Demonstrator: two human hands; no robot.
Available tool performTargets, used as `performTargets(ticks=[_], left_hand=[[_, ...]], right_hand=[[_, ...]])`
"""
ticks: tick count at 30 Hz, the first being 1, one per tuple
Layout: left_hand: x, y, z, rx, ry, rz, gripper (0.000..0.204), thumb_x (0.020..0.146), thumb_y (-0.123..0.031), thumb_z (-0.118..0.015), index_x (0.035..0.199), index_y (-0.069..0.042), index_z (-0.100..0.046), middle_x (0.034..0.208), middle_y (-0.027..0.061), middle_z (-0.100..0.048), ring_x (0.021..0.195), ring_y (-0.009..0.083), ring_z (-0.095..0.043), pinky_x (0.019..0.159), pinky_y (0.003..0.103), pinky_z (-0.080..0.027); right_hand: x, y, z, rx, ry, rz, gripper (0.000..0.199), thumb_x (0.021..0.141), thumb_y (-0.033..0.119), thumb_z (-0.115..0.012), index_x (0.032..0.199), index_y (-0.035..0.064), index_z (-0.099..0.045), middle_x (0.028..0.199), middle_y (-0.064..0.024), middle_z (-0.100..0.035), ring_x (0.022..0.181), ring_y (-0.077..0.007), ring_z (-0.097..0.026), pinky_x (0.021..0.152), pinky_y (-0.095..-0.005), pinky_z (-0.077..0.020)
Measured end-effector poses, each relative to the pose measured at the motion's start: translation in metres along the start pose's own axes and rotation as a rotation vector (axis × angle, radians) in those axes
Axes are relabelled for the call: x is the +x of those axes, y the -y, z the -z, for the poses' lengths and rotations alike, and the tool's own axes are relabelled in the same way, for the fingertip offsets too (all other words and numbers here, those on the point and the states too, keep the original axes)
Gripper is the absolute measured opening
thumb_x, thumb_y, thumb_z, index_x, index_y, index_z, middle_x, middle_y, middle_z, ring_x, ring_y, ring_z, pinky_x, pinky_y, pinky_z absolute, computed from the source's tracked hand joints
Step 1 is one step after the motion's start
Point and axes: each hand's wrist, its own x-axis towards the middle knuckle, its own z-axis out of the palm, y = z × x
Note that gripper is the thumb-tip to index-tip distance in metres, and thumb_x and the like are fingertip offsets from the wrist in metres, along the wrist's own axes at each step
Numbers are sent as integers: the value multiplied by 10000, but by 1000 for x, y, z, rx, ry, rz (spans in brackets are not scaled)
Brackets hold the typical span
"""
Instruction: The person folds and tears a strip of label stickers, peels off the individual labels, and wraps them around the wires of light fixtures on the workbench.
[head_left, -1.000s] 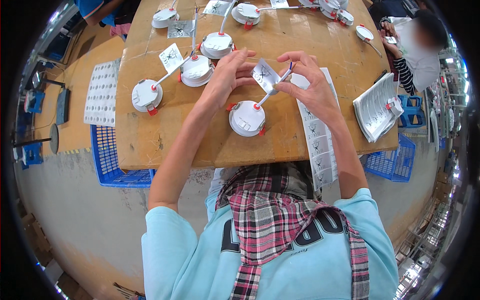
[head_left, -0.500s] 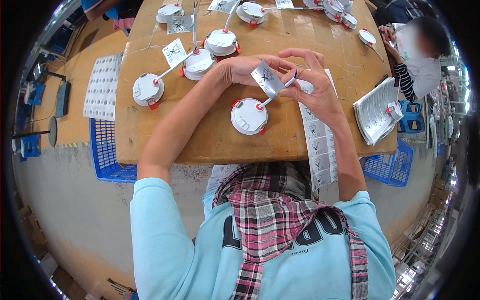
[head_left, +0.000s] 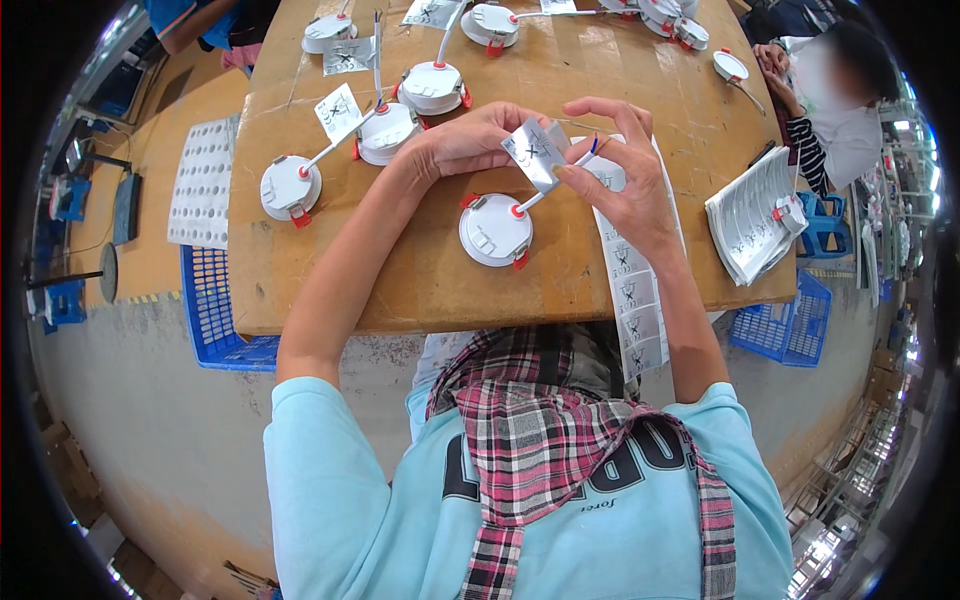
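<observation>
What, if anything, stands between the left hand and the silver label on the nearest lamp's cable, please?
Nothing visible does: the left hand is behind the label, which partly hides it, so contact is unclear. The right hand holds the cable beside the label; the lamp lies nearer the body.

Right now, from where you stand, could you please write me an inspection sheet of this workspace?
Surface: brown tabletop, scuffed.
Job's things: white light lying cable side up; silver label on its white cable; label strip hanging over the near edge.
Clutter: other white lights at left and along the far side; sheet stack at right.
Hands: left hand partly hidden behind the label, grip unclear; right hand holds the label beside the cable.
Cables: the held one rises from a red collar, blue wire at its tip; tangles, nothing seen.
Surroundings: blue baskets low on both sides; a person at right.
</observation>
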Motion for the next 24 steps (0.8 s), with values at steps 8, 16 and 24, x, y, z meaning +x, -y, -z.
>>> performTargets(ticks=[8, 16, 24], left_hand=[[-9, 5, 6, 2, -61, -76, 239, 834, -169, -701, 1034, -60, -629, 1001, 15, -659, 928, 89, -633, 872, 269, -517], [-18, 9, -1, 19, -163, -209, 234, 932, -219, -606, 1064, -27, -628, 1013, 32, -659, 939, 102, -634, 864, 273, -529], [-19, 7, -9, 108, -322, -223, 205, 939, -170, -585, 1054, -4, -623, 1019, 66, -658, 919, 131, -647, 800, 283, -576]], right_hand=[[-4, -7, -8, 104, -105, -44, 80, 771, 100, -715, 828, 63, -674, 1020, -48, -593, 969, -193, -518, 865, -321, -418], [-5, -8, -20, 390, -160, -267, 115, 813, 117, -694, 856, 17, -656, 814, -52, -654, 755, -125, -611, 728, -267, -485], [-8, -7, -25, 419, -228, -379, 126, 839, 133, -702, 867, 18, -659, 834, -47, -665, 741, -114, -620, 719, -261, -499]])
